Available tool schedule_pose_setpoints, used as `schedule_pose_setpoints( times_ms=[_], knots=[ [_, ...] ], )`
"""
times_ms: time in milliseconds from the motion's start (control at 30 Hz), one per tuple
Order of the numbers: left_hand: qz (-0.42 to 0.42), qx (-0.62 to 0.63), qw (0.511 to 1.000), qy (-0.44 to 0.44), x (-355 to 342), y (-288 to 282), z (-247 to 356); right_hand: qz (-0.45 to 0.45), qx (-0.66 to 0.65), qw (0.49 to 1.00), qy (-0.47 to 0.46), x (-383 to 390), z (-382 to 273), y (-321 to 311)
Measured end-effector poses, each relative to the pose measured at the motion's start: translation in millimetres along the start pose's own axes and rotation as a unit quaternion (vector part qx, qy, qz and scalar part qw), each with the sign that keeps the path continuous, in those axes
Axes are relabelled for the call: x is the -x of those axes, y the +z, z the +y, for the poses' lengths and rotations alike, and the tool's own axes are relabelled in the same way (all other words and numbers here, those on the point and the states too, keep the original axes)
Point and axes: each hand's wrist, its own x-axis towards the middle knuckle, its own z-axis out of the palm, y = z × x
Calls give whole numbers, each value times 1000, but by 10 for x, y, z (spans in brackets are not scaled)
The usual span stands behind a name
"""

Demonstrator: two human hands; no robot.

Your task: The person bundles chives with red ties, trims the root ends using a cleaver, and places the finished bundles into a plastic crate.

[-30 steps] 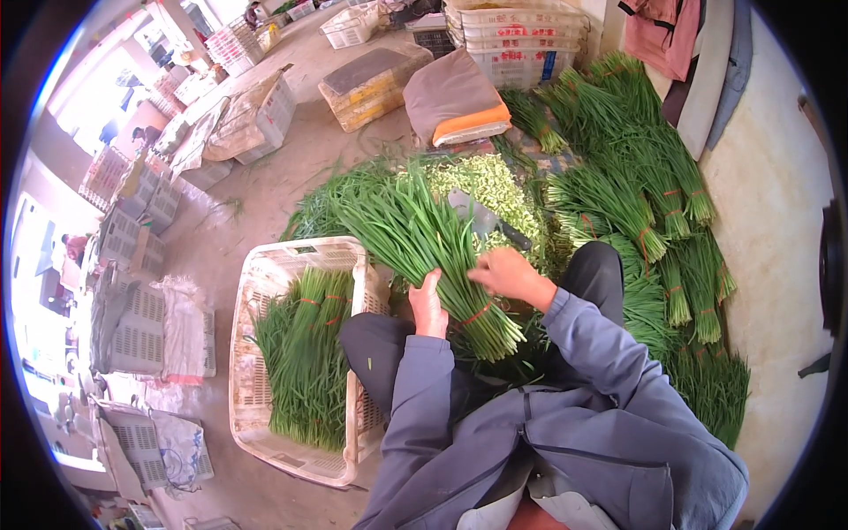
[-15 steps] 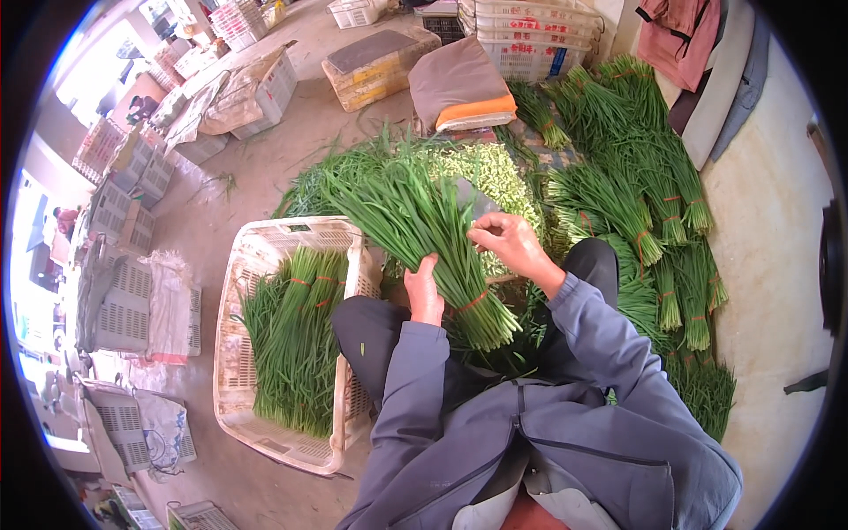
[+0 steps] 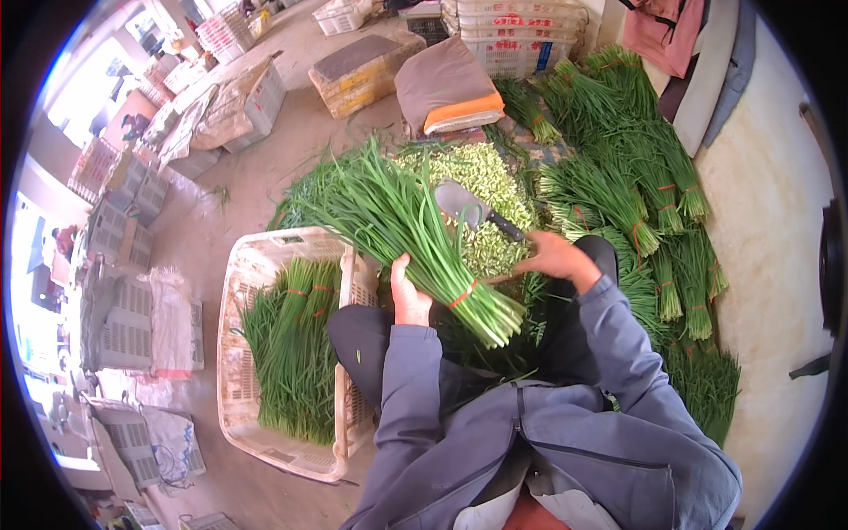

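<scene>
My left hand (image 3: 410,293) is closed round a bunch of garlic chives (image 3: 415,225) tied with a red band near its pale cut ends. The leaves point up and to the left, the cut ends toward my lap. Beyond the bunch, a cleaver (image 3: 459,203) with a grey blade and black handle lies on a heap of chopped pale stem pieces (image 3: 495,172). My right hand (image 3: 562,260) is beside the end of its handle, thumb and fingers apart, holding nothing that I can see.
At my left stands a white plastic crate (image 3: 238,362) with banded chive bunches (image 3: 296,353) inside. Many more bunches (image 3: 609,194) are piled along the wall on my right. Ahead are a folded cloth cushion (image 3: 446,84), a worn box (image 3: 362,71) and stacked white crates (image 3: 517,35).
My right hand has left the chive leaves and moved right and down, toward the cleaver handle. The bunch in my left hand has shifted slightly left, uncovering more of the cleaver.
</scene>
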Motion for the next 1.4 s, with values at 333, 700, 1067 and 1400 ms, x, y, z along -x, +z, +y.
schedule_pose_setpoints(
  times_ms=[333, 700, 1067, 1400],
  knots=[
    [76, -142, 977, 141, 75, -36, -109, 124, -500, 855, -59, -700, -730, 914],
    [91, -129, 979, 131, 101, 21, -191, 60, -578, 814, -6, -653, -465, 794],
    [111, -218, 954, 175, 152, 20, -261, 110, -57, 984, -125, -335, -874, 148],
    [90, -186, 970, 128, 147, -15, -267, 277, 41, 914, -294, -671, -715, 211]
  ],
)
